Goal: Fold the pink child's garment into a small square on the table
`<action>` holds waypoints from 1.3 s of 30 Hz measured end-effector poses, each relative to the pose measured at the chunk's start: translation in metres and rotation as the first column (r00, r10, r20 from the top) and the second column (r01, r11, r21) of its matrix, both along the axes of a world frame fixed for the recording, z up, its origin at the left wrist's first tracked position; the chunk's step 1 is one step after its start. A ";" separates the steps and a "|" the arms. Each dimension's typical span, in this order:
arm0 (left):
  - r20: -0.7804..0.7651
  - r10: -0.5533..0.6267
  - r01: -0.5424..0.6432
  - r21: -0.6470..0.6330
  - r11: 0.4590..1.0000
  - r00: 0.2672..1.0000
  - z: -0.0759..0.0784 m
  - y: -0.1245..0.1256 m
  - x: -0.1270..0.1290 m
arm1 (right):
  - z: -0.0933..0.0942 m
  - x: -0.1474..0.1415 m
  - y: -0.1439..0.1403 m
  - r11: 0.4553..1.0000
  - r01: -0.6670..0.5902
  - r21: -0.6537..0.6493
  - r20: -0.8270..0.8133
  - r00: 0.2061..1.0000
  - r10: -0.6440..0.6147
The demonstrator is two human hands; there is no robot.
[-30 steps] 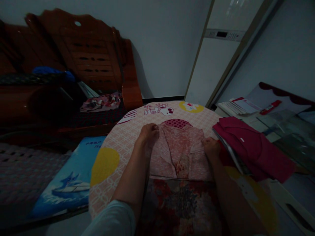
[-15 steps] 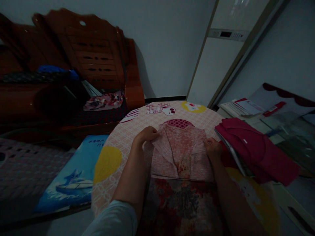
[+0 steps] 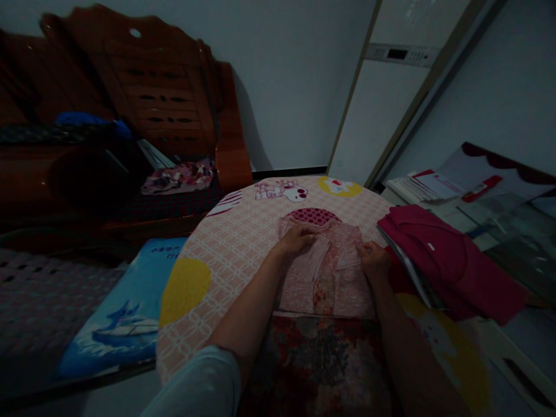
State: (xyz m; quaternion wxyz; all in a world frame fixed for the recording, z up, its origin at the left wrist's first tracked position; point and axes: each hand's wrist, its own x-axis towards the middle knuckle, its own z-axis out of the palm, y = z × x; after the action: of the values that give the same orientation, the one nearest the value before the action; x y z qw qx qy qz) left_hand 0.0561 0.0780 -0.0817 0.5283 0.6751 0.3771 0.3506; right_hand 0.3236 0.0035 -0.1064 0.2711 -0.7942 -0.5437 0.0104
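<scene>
A pink heathered shirt (image 3: pixel 299 284) lies on the round table (image 3: pixel 234 249), its sides folded inward over a reddish patterned strip. Below it spreads dark red and grey patterned cloth (image 3: pixel 321 359); whether the two are one garment I cannot tell. My left hand (image 3: pixel 297 240) is closed on the shirt's left part near the neckline, its fingertips over the folded fabric. At the opposite edge, my right hand (image 3: pixel 374 259) pinches the shirt's right side between thumb and fingers.
Folded magenta clothing (image 3: pixel 447 260) lies on the table's right side. Papers (image 3: pixel 434 186) sit on a surface beyond it. To the left are a blue printed bag (image 3: pixel 125 313) and a carved wooden chair (image 3: pixel 160 87) with a patterned cloth (image 3: pixel 178 176) on its seat.
My left hand has moved right and inward, carrying the shirt's left side over toward the middle. My right hand stays at the right edge. The view has shifted slightly.
</scene>
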 end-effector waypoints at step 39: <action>-0.551 0.301 0.072 0.554 0.829 0.778 -0.014 0.003 -0.024 | 0.010 -0.078 0.035 0.728 -0.676 -0.116 0.156 0.711 0.686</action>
State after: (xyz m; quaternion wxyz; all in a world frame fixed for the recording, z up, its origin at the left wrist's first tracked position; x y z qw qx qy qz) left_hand 0.0324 0.0812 -0.0958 0.1368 0.8479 0.4549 0.2355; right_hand 0.2452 0.0380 -0.0961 0.1755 -0.5420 -0.8205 0.0482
